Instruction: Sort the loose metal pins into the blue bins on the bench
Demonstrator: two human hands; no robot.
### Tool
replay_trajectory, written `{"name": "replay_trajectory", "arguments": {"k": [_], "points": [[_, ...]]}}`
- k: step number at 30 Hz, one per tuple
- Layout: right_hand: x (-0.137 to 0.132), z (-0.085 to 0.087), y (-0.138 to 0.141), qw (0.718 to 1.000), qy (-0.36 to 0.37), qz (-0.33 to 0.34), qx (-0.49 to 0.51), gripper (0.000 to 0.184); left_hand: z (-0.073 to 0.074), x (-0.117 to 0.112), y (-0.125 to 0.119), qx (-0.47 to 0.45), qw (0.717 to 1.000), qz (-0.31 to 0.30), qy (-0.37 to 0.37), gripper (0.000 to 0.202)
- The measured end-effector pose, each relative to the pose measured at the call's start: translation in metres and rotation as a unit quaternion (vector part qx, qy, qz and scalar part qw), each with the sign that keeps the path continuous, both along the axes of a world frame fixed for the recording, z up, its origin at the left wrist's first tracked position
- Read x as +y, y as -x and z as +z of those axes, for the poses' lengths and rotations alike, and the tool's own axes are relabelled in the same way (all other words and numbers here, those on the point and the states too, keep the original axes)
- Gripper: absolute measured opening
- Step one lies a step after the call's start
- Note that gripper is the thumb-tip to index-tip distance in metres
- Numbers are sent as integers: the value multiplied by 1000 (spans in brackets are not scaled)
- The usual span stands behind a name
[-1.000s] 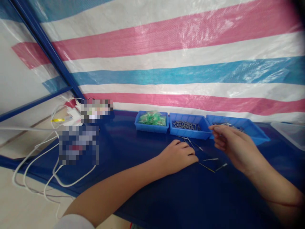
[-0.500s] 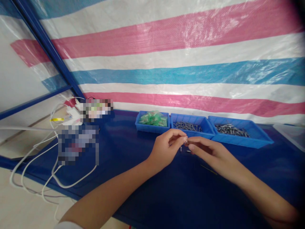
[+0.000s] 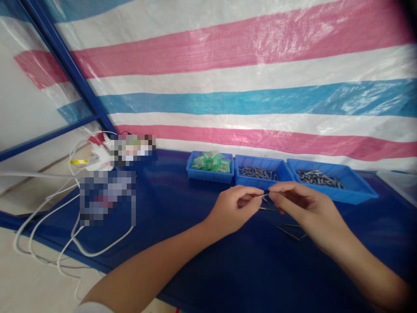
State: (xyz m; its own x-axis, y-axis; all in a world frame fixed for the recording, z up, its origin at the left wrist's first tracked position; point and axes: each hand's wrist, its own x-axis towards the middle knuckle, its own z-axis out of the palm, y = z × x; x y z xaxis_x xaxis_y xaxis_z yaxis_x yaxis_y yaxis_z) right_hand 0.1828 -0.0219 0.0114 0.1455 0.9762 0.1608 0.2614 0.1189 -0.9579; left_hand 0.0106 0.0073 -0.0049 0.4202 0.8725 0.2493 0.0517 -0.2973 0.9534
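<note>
Metal pin (image 3: 265, 195), or something close to it, is up between both hands, over the table (image 3: 241, 269) and on the near side of the middle bin (image 3: 286, 177). Left hand (image 3: 232, 209) has its left end pinched between thumb and finger. Right hand (image 3: 301, 203) looks pinched on the other end, thumb under forefinger. Can't tell if it's one piece or two meeting end to end, the fingertips hide too much.

So I'd call this the two-handed handling step, either fitting or lining up small parts. If so, the next move probably calls for keeping both pinches in line and the grip light, since a thin bit like that could easily roll or slip.

Few loose pins (image 3: 288, 233) lie on the table, some just below the fingertips, others nearer and to the right. The middle bin has a pile of similar metal bits, the right bin (image 3: 347, 195) has more, and the left bin (image 3: 208, 176) has green packets (image 3: 211, 163).
</note>
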Motion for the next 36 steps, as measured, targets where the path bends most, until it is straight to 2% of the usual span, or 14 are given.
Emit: {"name": "replay_trajectory", "arguments": {"k": [3,10,16,24,27,30,32,34,36], "points": [[-2,1,1,1000,-5,-3,-2,21,1,-2,0,42,999,-24,6,29],[-5,1,7,1000,-14,-5,13,21,1,-3,-1,15,999,-36,32,22],[-7,3,7,998,-36,25,-38,15,2,-3,0,62,997,-36,-5,24],[-6,3,2,984,-99,47,-144,17,1,4,2,14,999,31,-12,19],[-3,-1,-1,975,-101,66,-188,17,2,6,3,26,999,30,-22,21],[3,-6,-5,989,-52,35,-134,20,4,6,5,69,997,-1,-32,30],[9,-8,-12,999,-13,-28,-32,24,4,6,6,106,993,-19,-56,33],[16,-9,-23,991,3,-95,92,25,3,7,7,142,985,-28,-93,29],[23,-10,-39,970,9,-146,192,22,0,9,8,174,975,-28,-135,24]]}}
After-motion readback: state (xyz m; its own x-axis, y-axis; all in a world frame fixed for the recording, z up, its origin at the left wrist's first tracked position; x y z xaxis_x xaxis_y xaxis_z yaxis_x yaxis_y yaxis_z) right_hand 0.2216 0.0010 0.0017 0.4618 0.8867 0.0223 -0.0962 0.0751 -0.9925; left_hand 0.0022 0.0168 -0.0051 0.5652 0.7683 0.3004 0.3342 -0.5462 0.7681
